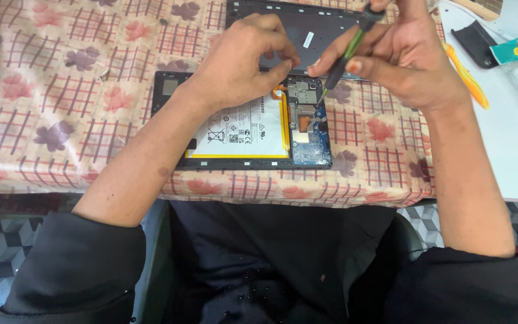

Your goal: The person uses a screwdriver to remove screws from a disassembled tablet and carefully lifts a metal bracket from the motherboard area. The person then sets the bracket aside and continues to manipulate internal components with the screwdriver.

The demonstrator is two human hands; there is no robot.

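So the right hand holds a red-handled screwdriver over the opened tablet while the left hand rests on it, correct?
Not quite: the head view shows the screwdriver in the right hand has a green and black handle, not red. Its tip meets the opened tablet, and the left hand rests there.

Opened tablet (247,129) on the tablecloth (49,120), detached back cover (307,30) behind it, pry tool (466,75) right.

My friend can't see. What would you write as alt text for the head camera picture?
A right hand holds a green-and-black screwdriver tip-down on the circuit board of an opened tablet, while the left hand rests on it. The tablet lies on a flowered tablecloth, its white battery showing.
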